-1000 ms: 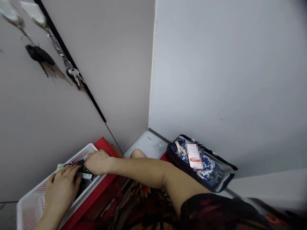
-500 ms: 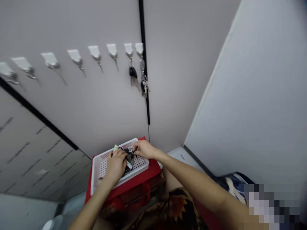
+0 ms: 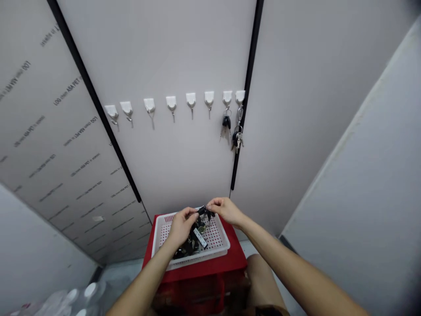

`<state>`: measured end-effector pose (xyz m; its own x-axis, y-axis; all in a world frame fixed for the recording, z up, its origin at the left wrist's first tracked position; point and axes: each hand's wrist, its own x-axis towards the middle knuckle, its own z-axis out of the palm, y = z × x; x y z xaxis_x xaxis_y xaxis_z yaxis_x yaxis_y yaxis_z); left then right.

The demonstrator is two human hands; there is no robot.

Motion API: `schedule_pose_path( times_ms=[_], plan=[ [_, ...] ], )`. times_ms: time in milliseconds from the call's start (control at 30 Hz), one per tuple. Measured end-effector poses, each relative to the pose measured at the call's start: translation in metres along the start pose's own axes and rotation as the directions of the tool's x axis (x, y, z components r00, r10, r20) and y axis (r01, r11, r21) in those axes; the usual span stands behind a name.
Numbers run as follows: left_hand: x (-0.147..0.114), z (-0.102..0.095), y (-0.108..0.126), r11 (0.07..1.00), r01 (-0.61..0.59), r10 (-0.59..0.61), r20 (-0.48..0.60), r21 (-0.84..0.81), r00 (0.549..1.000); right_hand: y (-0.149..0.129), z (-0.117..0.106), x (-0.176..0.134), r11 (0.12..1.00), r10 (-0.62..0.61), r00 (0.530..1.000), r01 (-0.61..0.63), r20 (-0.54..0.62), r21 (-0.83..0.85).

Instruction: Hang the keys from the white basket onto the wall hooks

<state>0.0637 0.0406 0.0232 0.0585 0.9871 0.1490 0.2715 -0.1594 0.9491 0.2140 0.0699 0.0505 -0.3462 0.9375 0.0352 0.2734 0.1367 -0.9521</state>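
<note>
White hooks line the pale panel, and now, below, your left hand and right hand both pinch a small black object (too blurred to name!) over the white basket's far side.

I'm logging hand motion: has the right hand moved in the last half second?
Yes. Judged against the right black strip, the right hand has moved higher in the view, nearer the strip's lower end.

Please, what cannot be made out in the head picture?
In the head view:
Black item between left hand and right hand: partly covered by fingers.
Dark pile in white basket: lower pieces hidden by upper ones.
White strip: markings too small.
Bottles: cut by bottom edge.
</note>
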Motion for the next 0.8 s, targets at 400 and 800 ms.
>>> schedule_pose_path(
  times_ms=[400,800],
  plan=[
    [0.018,-0.004,0.053,0.928,-0.112,0.131,0.028,-0.354,0.991,-0.064,-0.014,0.016,0.945,-0.249,0.968,0.245,0.007,-0.219],
    [0.117,-0.022,0.185,0.945,-0.326,0.309,-0.291,-0.011,0.905,-0.188,-0.079,0.071,0.893,-0.45,0.823,0.404,-0.348,-0.201]
  ],
)
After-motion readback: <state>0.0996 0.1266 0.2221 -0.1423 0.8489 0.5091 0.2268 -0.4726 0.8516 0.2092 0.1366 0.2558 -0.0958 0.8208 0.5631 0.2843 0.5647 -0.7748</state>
